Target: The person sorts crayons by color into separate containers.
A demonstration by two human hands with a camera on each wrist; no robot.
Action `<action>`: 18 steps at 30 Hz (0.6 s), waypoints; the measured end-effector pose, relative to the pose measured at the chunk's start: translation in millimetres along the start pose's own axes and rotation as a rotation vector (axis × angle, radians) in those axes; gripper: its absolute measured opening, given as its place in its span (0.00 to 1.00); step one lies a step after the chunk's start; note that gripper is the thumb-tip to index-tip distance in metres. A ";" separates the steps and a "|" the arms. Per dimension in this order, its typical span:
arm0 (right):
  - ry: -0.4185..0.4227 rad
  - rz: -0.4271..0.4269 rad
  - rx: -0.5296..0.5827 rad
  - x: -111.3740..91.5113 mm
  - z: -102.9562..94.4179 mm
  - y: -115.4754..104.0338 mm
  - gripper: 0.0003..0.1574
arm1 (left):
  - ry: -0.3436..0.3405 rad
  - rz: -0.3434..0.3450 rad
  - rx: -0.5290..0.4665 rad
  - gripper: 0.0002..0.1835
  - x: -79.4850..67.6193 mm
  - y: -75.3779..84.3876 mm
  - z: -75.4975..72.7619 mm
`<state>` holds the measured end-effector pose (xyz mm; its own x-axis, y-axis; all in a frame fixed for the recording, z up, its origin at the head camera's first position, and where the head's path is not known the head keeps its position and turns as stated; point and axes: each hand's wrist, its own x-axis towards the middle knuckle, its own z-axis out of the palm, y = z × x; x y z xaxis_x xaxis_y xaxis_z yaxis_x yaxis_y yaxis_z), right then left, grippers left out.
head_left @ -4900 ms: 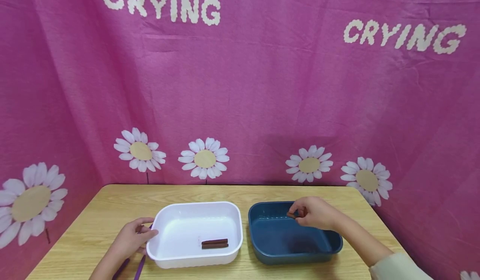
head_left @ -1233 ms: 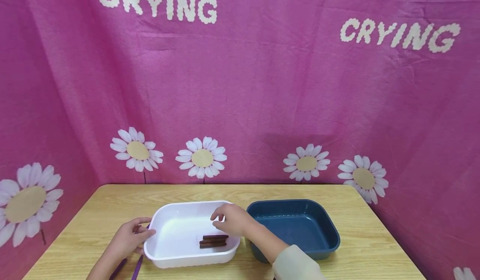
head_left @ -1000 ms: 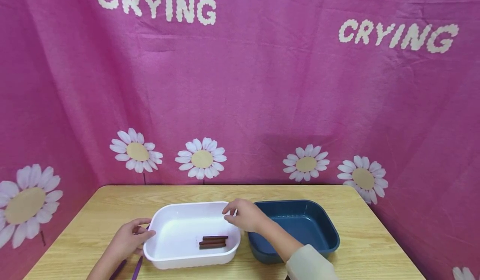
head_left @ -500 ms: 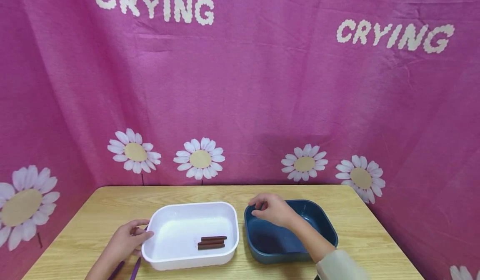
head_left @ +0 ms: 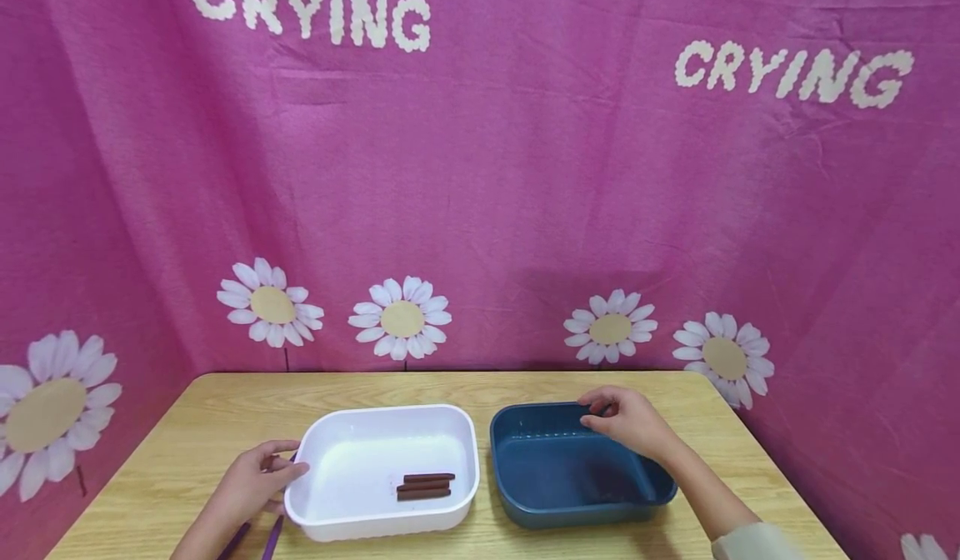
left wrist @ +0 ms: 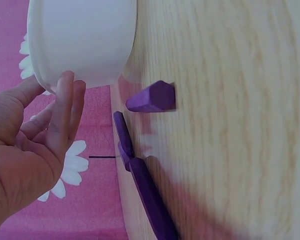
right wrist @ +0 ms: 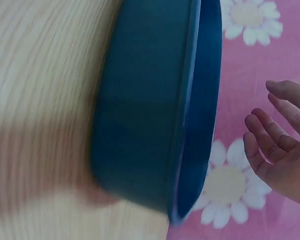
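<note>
Your left hand point(head_left: 249, 483) pinched white tub point(head_left: 382, 527) holding three brown sticks point(head_left: 423, 486); right hand point(head_left: 628, 423) hung over blue tub point(head_left: 577, 516), fingers point(right wrist: 264, 134) apart.

Dark-brown sticks point(head_left: 424, 486) contrast with a glossy white tray point(head_left: 382, 528), while a second tray point(head_left: 577, 517) is a deep teal-blue. Purple sticks point(left wrist: 152, 200) and a desk point(head_left: 450, 387) in pale yellow wood grain add further colour. The magenta curtain point(head_left: 487, 168) bears daisies point(head_left: 401, 318), white-petalled with soft-yellow centres, and cream lettering point(head_left: 337, 16) reading "CRYING," repeated. The sleeve point(head_left: 752, 542) is pale grey-beige.
</note>
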<state>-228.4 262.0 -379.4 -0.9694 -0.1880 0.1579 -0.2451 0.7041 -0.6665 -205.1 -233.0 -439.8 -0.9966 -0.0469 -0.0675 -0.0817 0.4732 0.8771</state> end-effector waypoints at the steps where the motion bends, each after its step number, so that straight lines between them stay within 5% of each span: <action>1: 0.012 0.019 -0.009 -2.3 -3.3 4.1 0.16 | 0.000 -0.002 -0.001 0.28 -0.2 0.2 0.0; 11: 0.123 0.121 -0.058 -21.3 -24.6 49.2 0.18 | 0.019 -0.001 0.018 0.27 -1.4 0.0 -0.9; 18: 0.166 0.175 -0.083 -29.7 -23.8 71.5 0.22 | 0.030 0.010 -0.061 0.26 -3.7 3.2 -3.3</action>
<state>-217.5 334.2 -414.3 -0.9846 0.0521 0.1670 -0.0665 0.7713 -0.6329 -201.7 -234.2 -435.2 -0.9966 -0.0694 -0.0449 -0.0700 0.4196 0.9050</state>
